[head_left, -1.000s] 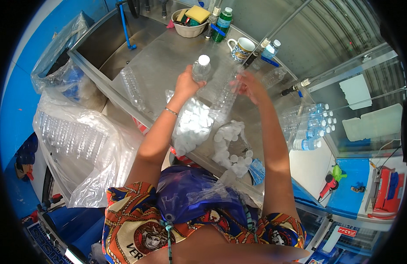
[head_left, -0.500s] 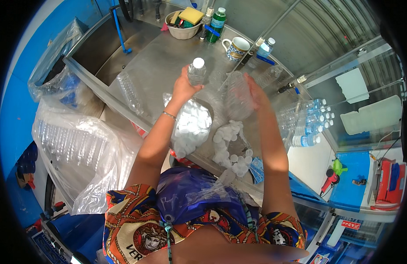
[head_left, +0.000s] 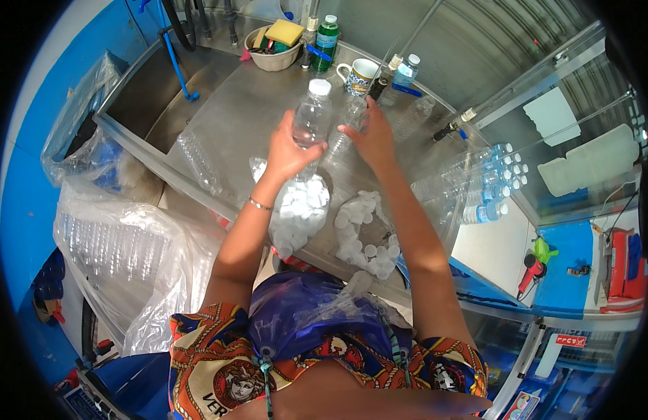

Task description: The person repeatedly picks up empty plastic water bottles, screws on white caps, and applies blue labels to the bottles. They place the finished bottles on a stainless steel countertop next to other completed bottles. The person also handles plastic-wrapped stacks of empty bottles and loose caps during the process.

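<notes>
Over the steel counter [head_left: 233, 105], my left hand [head_left: 289, 150] is closed around a clear plastic bottle [head_left: 311, 119] with a white cap, held roughly upright. Just to its right, my right hand [head_left: 371, 136] has thumb and fingers around a second clear bottle [head_left: 350, 115], whose top I cannot make out. Below my left hand lies a clear bag of white caps [head_left: 299, 217]. Another plastic bag with pale round caps [head_left: 369, 238] sits below my right hand, by the counter's front edge. One clear bottle [head_left: 198, 161] lies left of my hands.
A sink basin [head_left: 163, 91] is at the left. Behind stand a basin with sponges [head_left: 271, 59], a green bottle [head_left: 325, 45], a mug [head_left: 359, 75] and taps. Capped bottles [head_left: 495, 182] cluster at the right. A large plastic bag of bottles [head_left: 128, 245] bulges at the left front.
My right hand has moved left, close beside my left hand; the clear plastic that was by it has left that spot. The capped bottle in my left hand is higher and nearer.
</notes>
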{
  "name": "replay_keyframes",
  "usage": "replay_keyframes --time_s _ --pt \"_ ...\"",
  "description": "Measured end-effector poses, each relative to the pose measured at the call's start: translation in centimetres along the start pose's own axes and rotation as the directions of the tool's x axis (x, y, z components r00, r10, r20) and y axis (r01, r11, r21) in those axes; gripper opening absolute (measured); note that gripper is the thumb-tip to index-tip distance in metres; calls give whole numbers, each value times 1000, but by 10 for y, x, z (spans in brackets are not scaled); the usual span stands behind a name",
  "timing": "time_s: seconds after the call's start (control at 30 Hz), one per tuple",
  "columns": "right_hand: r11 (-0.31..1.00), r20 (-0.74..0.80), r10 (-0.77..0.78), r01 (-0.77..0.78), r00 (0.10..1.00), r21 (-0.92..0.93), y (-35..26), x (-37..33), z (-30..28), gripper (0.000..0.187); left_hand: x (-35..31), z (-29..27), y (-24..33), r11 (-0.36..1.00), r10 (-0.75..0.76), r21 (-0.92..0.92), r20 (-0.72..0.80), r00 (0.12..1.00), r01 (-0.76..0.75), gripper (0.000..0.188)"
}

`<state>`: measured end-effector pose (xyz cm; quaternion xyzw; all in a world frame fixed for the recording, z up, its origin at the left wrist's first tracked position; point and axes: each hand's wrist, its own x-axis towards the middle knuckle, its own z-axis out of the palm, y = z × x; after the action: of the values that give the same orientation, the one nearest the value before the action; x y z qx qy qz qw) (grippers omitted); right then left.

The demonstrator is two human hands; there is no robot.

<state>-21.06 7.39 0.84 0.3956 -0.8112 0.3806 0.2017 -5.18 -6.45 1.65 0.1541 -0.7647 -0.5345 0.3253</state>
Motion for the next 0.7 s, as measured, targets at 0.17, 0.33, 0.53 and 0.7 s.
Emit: replay_keyframes --time_s 0.17,0.33,0.53,0.7 --pt "872 4 -119 103 993 478 -28 -7 -42 49 -36 7 24 978 -74 -161 324 943 132 62" --pt "-244 336 -49 -337 941 909 -33 -39 -67 37 -63 32 43 231 69 -514 856 513 826 55" --pt "669 327 320 -457 889 586 -32 -51 -119 40 -59 43 62 729 -176 -251 831 528 637 75" --pt "858 130 -272 180 953 480 -29 -48 -189 43 -72 42 92 165 217 -187 965 150 968 74"
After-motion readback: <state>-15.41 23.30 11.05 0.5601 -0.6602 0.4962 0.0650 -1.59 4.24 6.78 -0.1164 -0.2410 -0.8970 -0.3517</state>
